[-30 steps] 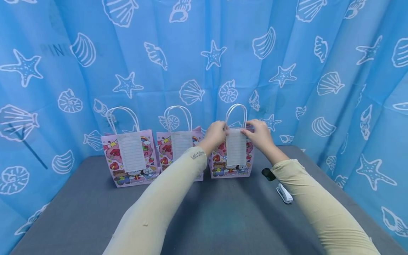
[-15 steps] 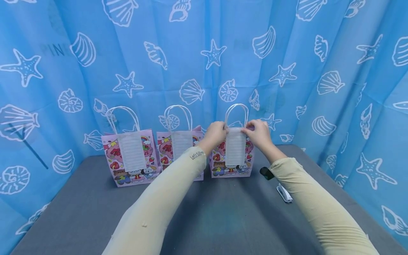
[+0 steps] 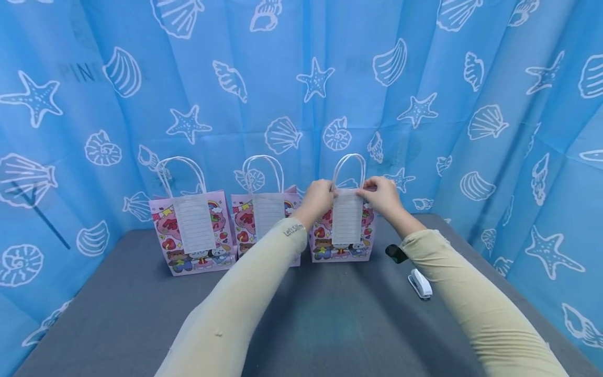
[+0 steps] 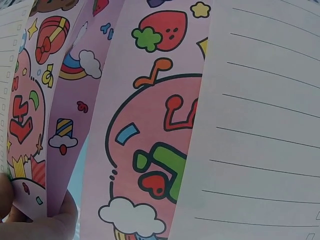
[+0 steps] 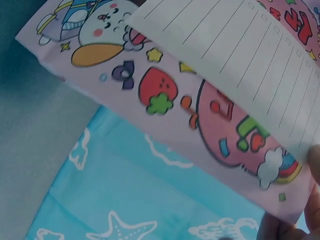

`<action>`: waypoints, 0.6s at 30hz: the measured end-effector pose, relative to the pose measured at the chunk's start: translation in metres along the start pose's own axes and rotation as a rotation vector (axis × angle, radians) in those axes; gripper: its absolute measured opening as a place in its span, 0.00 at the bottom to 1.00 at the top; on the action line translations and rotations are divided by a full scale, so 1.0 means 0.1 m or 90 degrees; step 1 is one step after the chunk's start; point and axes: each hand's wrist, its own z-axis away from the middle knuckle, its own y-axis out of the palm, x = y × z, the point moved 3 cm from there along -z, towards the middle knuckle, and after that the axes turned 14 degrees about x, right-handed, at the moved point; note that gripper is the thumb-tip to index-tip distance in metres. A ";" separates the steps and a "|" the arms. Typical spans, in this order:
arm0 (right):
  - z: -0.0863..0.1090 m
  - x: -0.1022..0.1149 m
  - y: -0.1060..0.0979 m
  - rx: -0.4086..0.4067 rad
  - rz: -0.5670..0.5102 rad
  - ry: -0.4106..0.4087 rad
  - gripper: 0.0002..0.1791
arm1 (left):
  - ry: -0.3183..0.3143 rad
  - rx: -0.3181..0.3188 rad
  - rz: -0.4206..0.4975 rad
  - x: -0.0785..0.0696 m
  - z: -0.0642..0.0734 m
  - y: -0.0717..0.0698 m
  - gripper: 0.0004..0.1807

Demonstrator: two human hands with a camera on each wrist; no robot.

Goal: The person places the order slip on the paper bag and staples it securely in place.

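A pink cartoon-print paper gift bag [image 3: 320, 254] stands upright at the right of the row, with white loop handles. A lined white paper sheet [image 3: 347, 220] lies against its front. My left hand [image 3: 318, 200] pinches the top left edge of bag and sheet; in the left wrist view the fingers [image 4: 65, 220] are at the bag's rim. My right hand [image 3: 383, 198] pinches the top right corner, thumb in front; the right wrist view shows fingertips [image 5: 287, 227] behind the rim. Whether either hand also holds the handle is hidden.
Two similar bags stand to the left, a left bag [image 3: 165, 225] and a middle bag [image 3: 242, 220], each with a lined sheet in front. A white stapler [image 3: 421, 284] and a small dark object [image 3: 396, 254] lie on the grey table [image 3: 330, 319]. A blue shell-print curtain [image 3: 301, 104] hangs behind.
The sheet has shifted slightly up and to the left against the bag's front. Both hands keep nearly the same places at the bag's top edge.
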 end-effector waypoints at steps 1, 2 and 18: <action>0.02 -0.01 -0.02 0.003 -0.009 -0.002 0.18 | 0.000 -0.001 0.004 0.00 0.00 0.00 0.11; 0.04 -0.03 -0.03 0.005 -0.017 -0.005 0.20 | -0.001 0.000 0.004 0.01 0.00 0.01 0.11; 0.90 -0.77 -0.19 0.078 0.003 0.065 0.19 | -0.008 -0.002 0.002 0.02 0.03 0.04 0.12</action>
